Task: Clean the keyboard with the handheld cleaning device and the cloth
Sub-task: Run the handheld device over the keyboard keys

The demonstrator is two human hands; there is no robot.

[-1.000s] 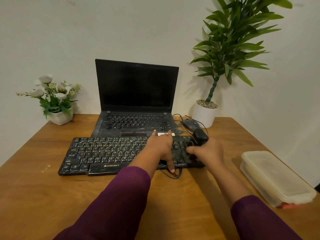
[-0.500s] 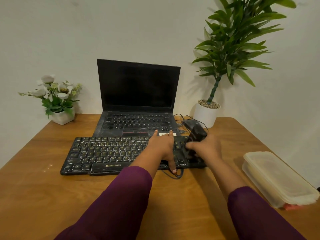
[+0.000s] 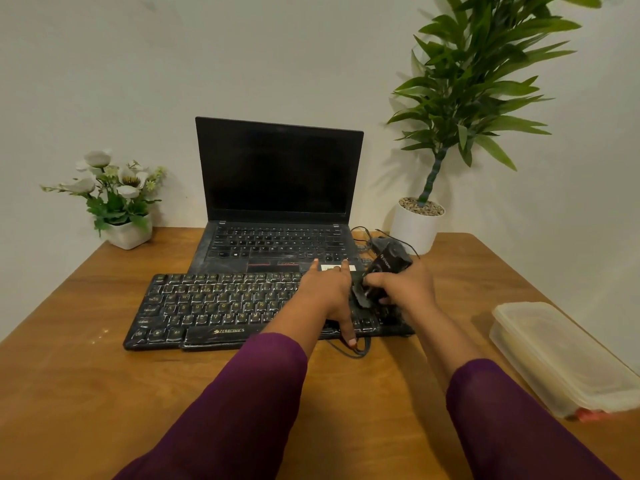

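- Left hand (image 3: 327,296) flat, fingers spread, on keyboard (image 3: 214,306); right hand (image 3: 410,292) grips handheld cleaning device (image 3: 388,268) over its right end.
- Laptop (image 3: 277,202) just behind; container (image 3: 561,355) by table (image 3: 104,393) right edge.

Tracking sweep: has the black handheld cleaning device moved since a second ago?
Yes: the black handheld cleaning device shifted slightly left and farther back, relative to the black dusty keyboard.

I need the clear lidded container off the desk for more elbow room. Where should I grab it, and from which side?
Take the container across its narrow width, near the middle, coming from above. It lies flat, long and low on the table, and the protruding rim round its top probably gives the fingers a ledge along both long sides.
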